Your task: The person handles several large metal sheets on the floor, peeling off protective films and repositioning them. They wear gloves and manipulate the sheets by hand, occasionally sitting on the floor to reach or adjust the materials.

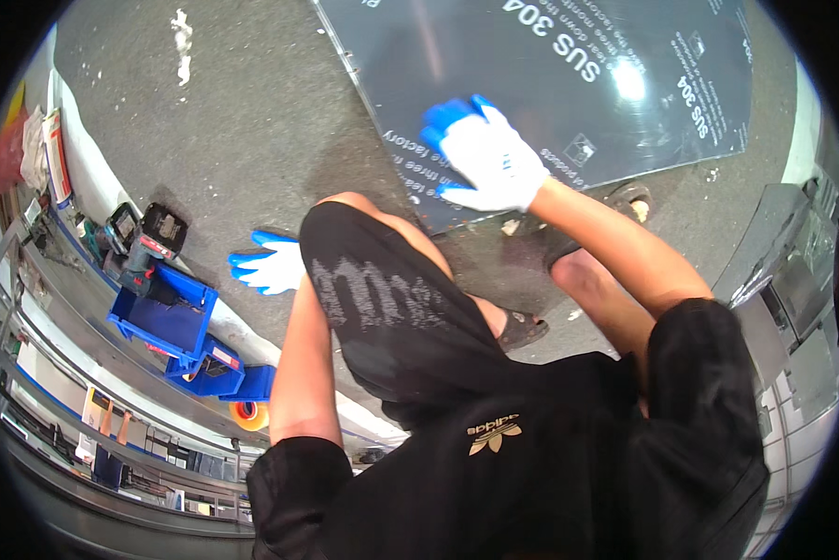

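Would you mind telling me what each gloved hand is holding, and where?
The right hand presses flat on the metal sheet near its lower corner; no grip. The left hand holds nothing.

Right hand [487,157] in white-blue glove reaching forward, fingers spread, palm pressing flat; left hand [268,265] gloved, hanging beside knee, fingers extended.

Grey concrete floor [251,112] beneath me, marked by a white paint smear [183,42]. At my left, blue plastic bins [172,322] stand in a row along the wall, a cordless power tool [144,245] resting at the upper bin. An orange roll [248,414] lies just beside the lowest bin. A grey metal cabinet [793,271] stands at my right.
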